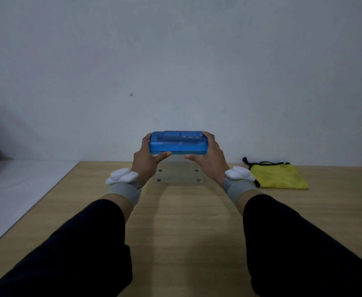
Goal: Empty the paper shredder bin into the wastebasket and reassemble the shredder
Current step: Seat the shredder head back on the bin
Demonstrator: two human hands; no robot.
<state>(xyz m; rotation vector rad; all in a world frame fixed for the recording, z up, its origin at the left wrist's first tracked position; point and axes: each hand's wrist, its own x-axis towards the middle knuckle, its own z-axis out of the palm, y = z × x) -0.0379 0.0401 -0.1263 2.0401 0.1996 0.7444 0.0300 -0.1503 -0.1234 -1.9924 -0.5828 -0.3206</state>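
A translucent blue shredder head (177, 142) sits at the top of a clear plastic bin (178, 174) standing on the wooden table (186, 221) near its far edge. My left hand (147, 159) grips the left end of the blue head, thumb along its front lower edge. My right hand (208, 157) grips the right end the same way. The clear bin shows four small round feet or studs through its wall. I cannot tell whether the head rests on the bin or hovers just above it. No wastebasket is in view.
A yellow drawstring bag (276, 175) with a black cord lies on the table at the right, close to my right wrist. A plain wall stands right behind the table. A white surface (15, 189) runs along the table's left edge.
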